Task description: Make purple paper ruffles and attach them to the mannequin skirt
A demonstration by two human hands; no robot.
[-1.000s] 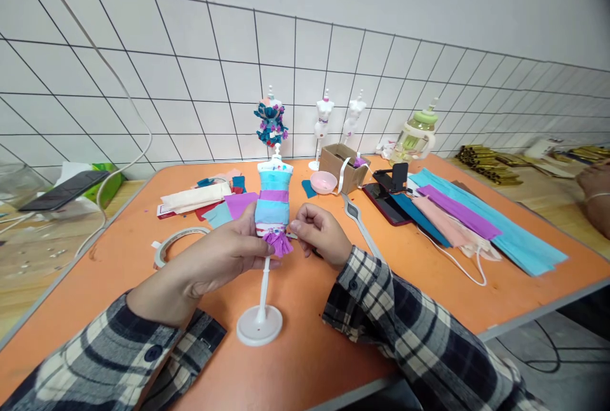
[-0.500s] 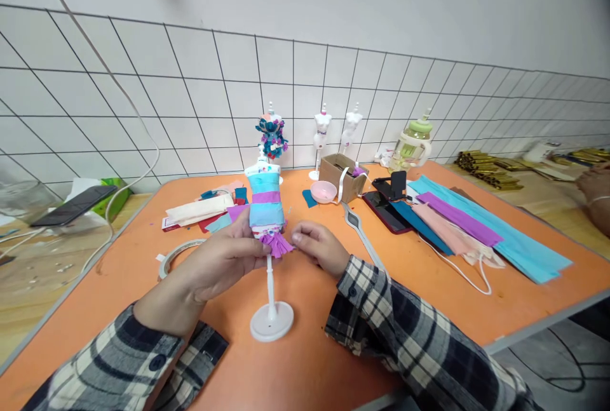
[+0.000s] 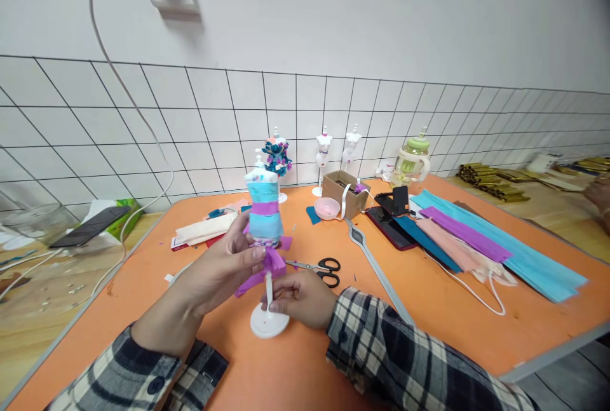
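Observation:
A small white dress-form mannequin (image 3: 264, 223) stands in front of me, wrapped in light blue and purple bands. Strips of purple crepe paper (image 3: 274, 263) hang and stick out around its hips. My left hand (image 3: 233, 265) is closed around the hips, thumb in front on the purple paper. Lower down, my right hand (image 3: 302, 298) has its fingers closed at the thin white stand pole (image 3: 269, 290), just above the round base (image 3: 269, 323). Black-handled scissors (image 3: 328, 265) lie on the table behind my right hand.
Behind are a flower-covered mannequin (image 3: 277, 157), two bare ones, a cardboard box (image 3: 355, 202) and a pink bowl (image 3: 326, 208). To the right lie a grey zipper strip (image 3: 381, 274), phone (image 3: 391, 230), coloured paper sheets (image 3: 500, 239) and a bottle (image 3: 412, 160).
My right hand has moved down and left, from beside the hips to the stand pole. More purple strips now show around the hips. The scissors have come into sight. The camera view has tilted up.

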